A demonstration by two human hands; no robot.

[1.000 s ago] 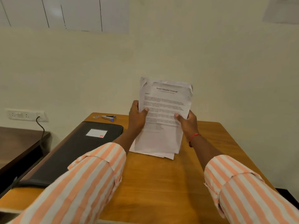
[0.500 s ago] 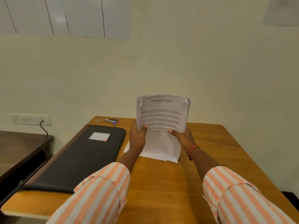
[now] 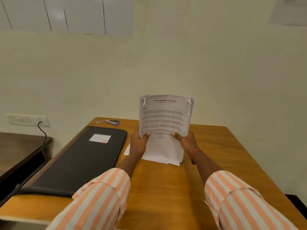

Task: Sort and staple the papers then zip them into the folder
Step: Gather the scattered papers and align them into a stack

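We are standing over the wooden table (image 3: 216, 163), which is filling the lower half of the view. The black folder (image 3: 79, 161) is lying flat and closed along the table's 9 o'clock side, well apart from our hands. We are holding a sheaf of papers (image 3: 166, 117) upright at about 12 o'clock, its bottom resting on more loose sheets (image 3: 162, 155) that are lying on the table beneath. Our left hand (image 3: 138, 143) is pinching the sheaf's lower left edge, thumb in front, and our right hand (image 3: 186, 141) is doing the same on the lower right; both grips are closed on the papers. The sheaf is looking light, floppy and already creased at the top corners, so we are judging it needs support low on both edges and a tap to square it before stapling. The small stapler (image 3: 112, 122) is sitting at 11 o'clock, beyond the folder's far end.
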